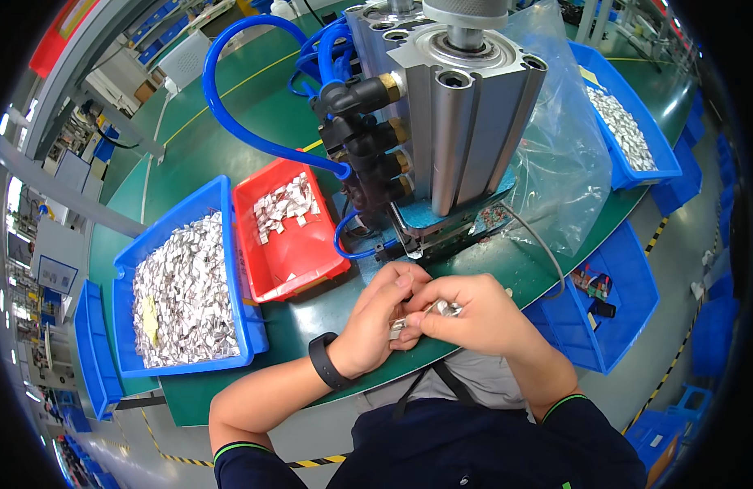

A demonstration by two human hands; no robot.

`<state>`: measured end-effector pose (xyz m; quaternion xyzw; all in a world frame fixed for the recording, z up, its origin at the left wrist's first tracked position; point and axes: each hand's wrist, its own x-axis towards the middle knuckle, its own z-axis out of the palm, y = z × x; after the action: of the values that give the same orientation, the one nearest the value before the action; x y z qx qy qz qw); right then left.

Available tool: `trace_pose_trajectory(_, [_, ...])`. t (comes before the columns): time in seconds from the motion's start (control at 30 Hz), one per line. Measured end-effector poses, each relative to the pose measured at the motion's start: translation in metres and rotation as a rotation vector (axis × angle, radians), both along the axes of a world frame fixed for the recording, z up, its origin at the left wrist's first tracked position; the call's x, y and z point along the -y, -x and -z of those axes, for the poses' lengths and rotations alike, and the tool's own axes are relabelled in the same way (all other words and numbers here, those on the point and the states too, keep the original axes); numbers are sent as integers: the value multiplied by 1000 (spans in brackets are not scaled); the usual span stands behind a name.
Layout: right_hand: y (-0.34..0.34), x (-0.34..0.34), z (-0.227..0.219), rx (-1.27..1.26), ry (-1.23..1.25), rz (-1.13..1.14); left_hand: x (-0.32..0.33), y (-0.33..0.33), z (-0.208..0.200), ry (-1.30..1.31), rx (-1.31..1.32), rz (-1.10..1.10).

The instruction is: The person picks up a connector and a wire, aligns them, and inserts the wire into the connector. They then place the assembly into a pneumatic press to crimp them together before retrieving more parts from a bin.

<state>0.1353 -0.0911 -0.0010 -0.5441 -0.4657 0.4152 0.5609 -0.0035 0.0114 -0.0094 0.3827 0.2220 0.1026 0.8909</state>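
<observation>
Both hands meet at the near edge of the green table, just below a pneumatic press (474,122). My left hand (376,314), with a dark band at its wrist, is closed around a small silvery metal piece (397,328). Right beside it, my right hand (482,314) pinches several shiny small metal parts (446,308) between thumb and fingers. Its fingertips touch or nearly touch the piece in my left hand. Exactly what kind of parts these are cannot be made out, and the curled fingers partly hide them.
Left of the press stand a red bin (291,261) with some small silvery pieces and a blue bin (250,326) heaped with them. Blue air hoses (221,90) loop beside the press. A clear plastic bag (564,163) and another blue bin (665,163) lie right; a lower blue bin (629,318) holds scraps.
</observation>
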Motion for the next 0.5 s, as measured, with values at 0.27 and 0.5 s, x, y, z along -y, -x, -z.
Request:
trace_pose_trajectory(0.27, [7, 0, -12, 424, 7, -53, 0, -5, 8, -194, -19, -63])
trace_pose_trajectory(0.5, [-12, 1, -2, -336, 186, 111, -2, 1, 1, 85, 74, -6])
